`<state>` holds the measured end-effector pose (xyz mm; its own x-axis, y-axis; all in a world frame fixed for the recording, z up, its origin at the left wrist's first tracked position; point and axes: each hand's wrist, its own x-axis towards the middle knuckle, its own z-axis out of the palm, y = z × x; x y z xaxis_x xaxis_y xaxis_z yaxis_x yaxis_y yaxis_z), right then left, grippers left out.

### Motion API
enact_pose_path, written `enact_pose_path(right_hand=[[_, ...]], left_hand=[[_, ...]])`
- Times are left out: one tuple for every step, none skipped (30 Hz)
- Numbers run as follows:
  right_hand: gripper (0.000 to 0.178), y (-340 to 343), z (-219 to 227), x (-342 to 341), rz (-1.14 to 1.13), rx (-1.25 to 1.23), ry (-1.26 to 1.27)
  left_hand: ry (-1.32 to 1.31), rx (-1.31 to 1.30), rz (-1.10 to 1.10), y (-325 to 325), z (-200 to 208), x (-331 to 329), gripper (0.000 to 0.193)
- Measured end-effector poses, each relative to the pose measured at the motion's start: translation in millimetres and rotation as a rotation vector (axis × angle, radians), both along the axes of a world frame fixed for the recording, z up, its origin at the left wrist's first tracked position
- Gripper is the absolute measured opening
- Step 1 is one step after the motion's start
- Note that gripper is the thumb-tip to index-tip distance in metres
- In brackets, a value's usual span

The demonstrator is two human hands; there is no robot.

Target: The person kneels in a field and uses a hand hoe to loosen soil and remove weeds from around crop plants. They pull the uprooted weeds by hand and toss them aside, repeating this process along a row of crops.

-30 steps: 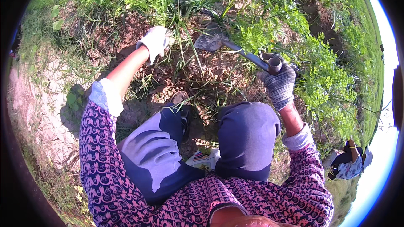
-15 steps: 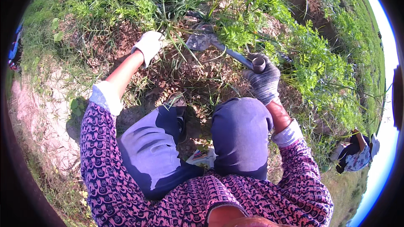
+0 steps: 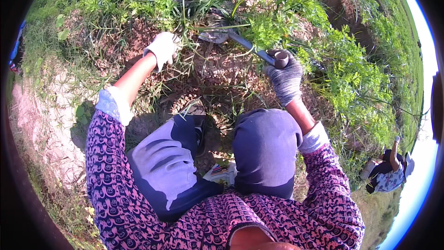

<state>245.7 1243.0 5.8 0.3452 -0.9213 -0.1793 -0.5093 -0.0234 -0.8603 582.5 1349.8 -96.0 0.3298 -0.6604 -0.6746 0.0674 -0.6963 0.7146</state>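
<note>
My left hand [image 3: 163, 50], in a white glove, is closed at a tuft of grass [image 3: 183, 22] whose long blades rise beside its fingertips. In a grey knitted glove, my right hand [image 3: 285, 79] grips a short metal hoe [image 3: 249, 46] near the round, hollow end of its shaft. The hoe's flat, soil-stained blade [image 3: 214, 36] lies low against the ground, just right of my left hand. Grass and leaves cover part of that blade. My right fingers are wrapped round the shaft and partly hidden by the round end.
Feathery green plants [image 3: 342, 78] grow thickly at the right, with weeds along the far side. My bent knees [image 3: 266, 153] are close below the hands. Bare dry soil [image 3: 55, 125] lies at the left. Another person [image 3: 391, 171] is low down at the far right.
My right hand has pushed the hoe slightly away from me, and its blade now sits farther into the grass. My left hand has shifted only a little. The other person has raised an arm.
</note>
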Motion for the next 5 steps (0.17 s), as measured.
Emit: enact_pose_path(right_hand=[[0.035,-3.7,-5.8,5.0,0.048,-0.105,0.016],[0.034,-8.0,5.3,10.8,0.008,-0.005,0.126],[0.035,-15.0,4.0,12.0,0.069,-0.092,0.191],[0.036,-12.3,1.6,8.2,0.083,-0.067,0.151],[0.037,-12.5,-0.2,6.9,0.095,-0.050,0.102]], left_hand=[[0.089,0.007,0.073,-4.8,-0.1,4.1,0.010],[0.180,0.014,0.150,-7.5,1.8,5.5,0.012],[0.272,0.020,0.227,-8.4,2.6,4.8,0.014],[0.029,0.002,0.006,-5.7,-2.0,0.0,0.019],[0.024,-0.007,0.004,-9.3,0.5,0.3,0.019]])
